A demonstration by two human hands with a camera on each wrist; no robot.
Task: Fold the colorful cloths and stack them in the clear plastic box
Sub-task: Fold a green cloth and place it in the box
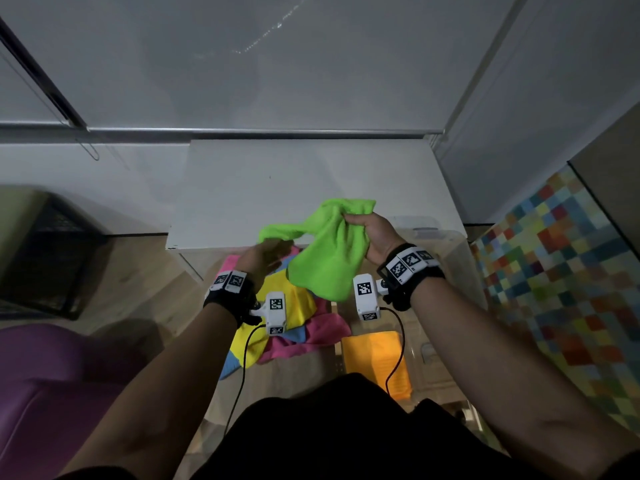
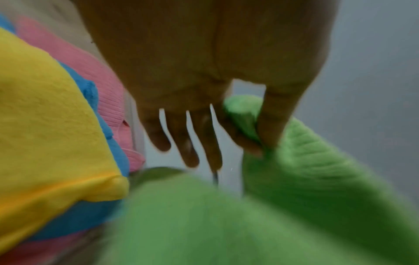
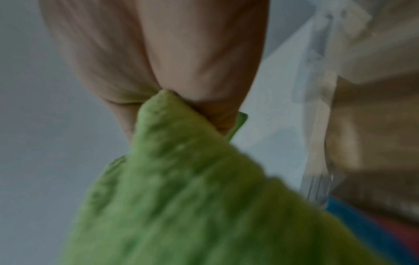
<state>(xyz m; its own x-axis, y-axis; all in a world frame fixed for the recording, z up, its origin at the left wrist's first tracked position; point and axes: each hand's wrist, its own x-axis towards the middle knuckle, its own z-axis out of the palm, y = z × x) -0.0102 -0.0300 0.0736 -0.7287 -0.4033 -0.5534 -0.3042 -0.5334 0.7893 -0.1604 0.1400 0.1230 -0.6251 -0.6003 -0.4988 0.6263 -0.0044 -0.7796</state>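
A bright green cloth (image 1: 325,251) hangs in the air between both hands, above the floor in front of a white table. My right hand (image 1: 370,230) grips its upper right part in a fist; the right wrist view shows the green cloth (image 3: 181,179) bunched in the curled fingers. My left hand (image 1: 268,252) pinches the cloth's left corner; in the left wrist view thumb and forefinger pinch the green cloth (image 2: 244,122), the other fingers straight. Below lies a heap of yellow (image 1: 301,303), pink (image 1: 322,330) and blue (image 1: 230,367) cloths. The clear plastic box (image 1: 446,265) holds a folded orange cloth (image 1: 377,358).
A white table (image 1: 304,188) stands ahead against the wall. A dark mesh crate (image 1: 48,258) sits at the left and a purple seat (image 1: 52,382) near my left arm. A multicoloured checkered mat (image 1: 568,292) covers the floor on the right.
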